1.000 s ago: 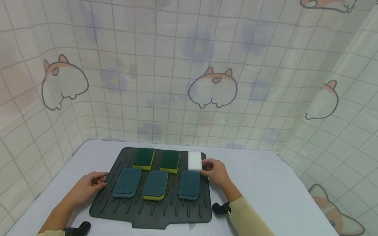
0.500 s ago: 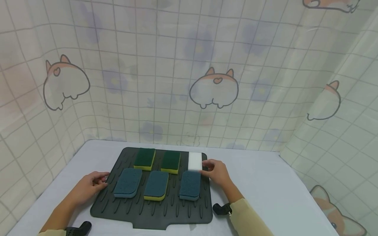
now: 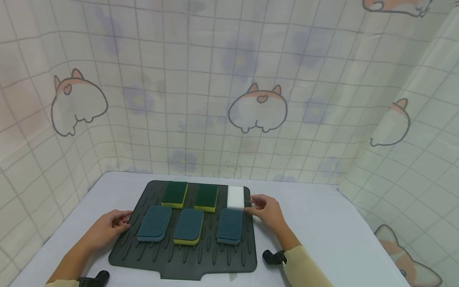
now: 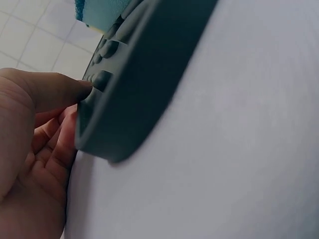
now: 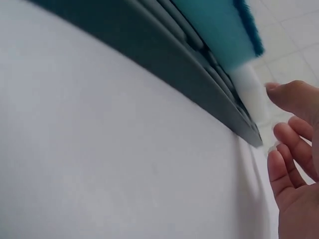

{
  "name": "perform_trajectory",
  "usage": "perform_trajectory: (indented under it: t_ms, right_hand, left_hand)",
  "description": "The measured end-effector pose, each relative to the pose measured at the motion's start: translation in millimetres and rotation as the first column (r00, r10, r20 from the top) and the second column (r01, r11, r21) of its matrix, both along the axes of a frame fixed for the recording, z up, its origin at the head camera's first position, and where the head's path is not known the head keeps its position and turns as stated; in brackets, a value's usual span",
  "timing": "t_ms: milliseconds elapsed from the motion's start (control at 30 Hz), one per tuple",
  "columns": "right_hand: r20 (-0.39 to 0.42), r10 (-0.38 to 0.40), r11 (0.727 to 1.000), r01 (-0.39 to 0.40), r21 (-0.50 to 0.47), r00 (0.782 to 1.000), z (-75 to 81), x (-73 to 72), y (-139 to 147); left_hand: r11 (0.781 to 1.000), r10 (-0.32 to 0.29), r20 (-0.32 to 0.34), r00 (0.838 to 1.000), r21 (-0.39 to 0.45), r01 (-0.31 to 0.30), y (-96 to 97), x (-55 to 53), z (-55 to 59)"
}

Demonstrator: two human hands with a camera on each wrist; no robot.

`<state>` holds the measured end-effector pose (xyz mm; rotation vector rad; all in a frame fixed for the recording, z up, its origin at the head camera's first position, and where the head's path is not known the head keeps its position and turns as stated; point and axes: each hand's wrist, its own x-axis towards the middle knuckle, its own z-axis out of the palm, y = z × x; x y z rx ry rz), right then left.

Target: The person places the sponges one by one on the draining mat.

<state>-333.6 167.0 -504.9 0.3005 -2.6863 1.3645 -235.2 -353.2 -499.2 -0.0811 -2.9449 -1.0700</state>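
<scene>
A dark grey ridged mat (image 3: 179, 263) lies on the table with sponges in two rows. At the back are two green-and-yellow sponges (image 3: 174, 192) and a white sponge (image 3: 235, 196). In front sit a blue sponge (image 3: 155, 222), a blue-topped one with a yellow base (image 3: 189, 223) and another blue sponge (image 3: 230, 223). My left hand (image 3: 104, 229) pinches the mat's left edge, its thumb on top and its fingers against the side (image 4: 57, 134). My right hand (image 3: 270, 211) is just off the mat's right edge beside the white sponge, its fingers (image 5: 291, 142) loosely bent around nothing.
A white cloth covers the table (image 3: 312, 231). Behind and on both sides hangs a pale checked curtain (image 3: 201, 99) with cartoon corgis. A dark wrist-worn device sits on each wrist, the right one (image 3: 274, 257) close to the mat's right edge.
My right hand has drawn slightly right, its fingertips leaving the mat edge by the white sponge. The left hand, mat and sponges stay in place.
</scene>
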Motion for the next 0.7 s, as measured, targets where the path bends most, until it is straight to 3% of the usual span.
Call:
perform_trajectory:
  t_ms: [200, 367, 533, 700]
  right_hand:
    - [-0.057, -0.045, 0.999, 0.045, -0.015, 0.997, 6.6, -2.1, 26.3]
    - [-0.090, -0.106, 0.994, 0.107, 0.013, 0.990, 23.3, 0.3, 61.5]
    - [-0.148, -0.185, 0.978, 0.196, 0.064, 0.971, 44.8, 4.0, 100.3]
    - [-0.272, -0.213, 0.959, 0.254, 0.125, 0.938, 62.7, 8.1, 128.8]
  left_hand:
    - [0.996, -0.054, -0.015, 0.998, -0.076, 0.052, -1.3, -3.5, 4.4]
    - [0.985, -0.087, -0.113, 0.990, -0.157, 0.069, 1.2, -12.7, 16.3]
    - [0.963, -0.063, -0.250, 0.966, -0.271, -0.008, 4.1, -26.4, 31.7]
    - [0.923, -0.035, -0.338, 0.940, -0.371, -0.099, 3.2, -36.5, 48.5]
